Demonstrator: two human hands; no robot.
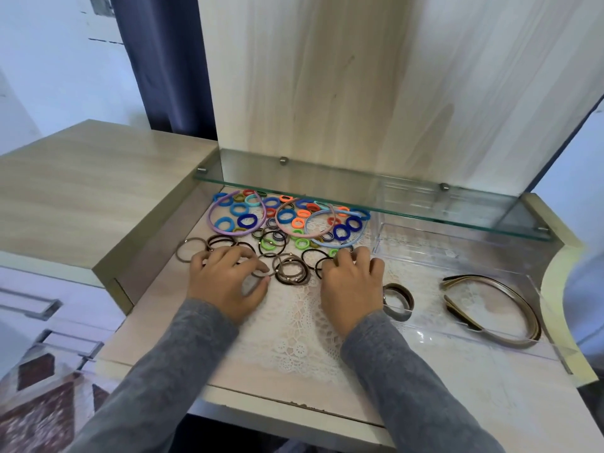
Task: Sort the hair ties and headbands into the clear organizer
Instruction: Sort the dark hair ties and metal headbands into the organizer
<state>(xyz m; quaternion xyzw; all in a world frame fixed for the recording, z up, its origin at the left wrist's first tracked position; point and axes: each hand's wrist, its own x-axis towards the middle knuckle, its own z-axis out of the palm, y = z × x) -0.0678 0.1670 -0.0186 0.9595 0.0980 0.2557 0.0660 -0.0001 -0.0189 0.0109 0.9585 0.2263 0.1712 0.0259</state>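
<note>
Far left in the pile, a lilac headband (210, 219) rings some bright hair ties (239, 209). Nearer, the left hand (225, 282) bends over thin ties, thumb and forefinger pinching a brown tie (261, 274). The right hand (351, 282) curls its fingers onto dark ties (303, 256); whether they grip, I cannot tell. At right, the clear organizer (425, 335) holds brown ties (398, 300) and brown headbands (519, 297).

Hair ties (287, 238) left of organizer (464, 256)
</note>
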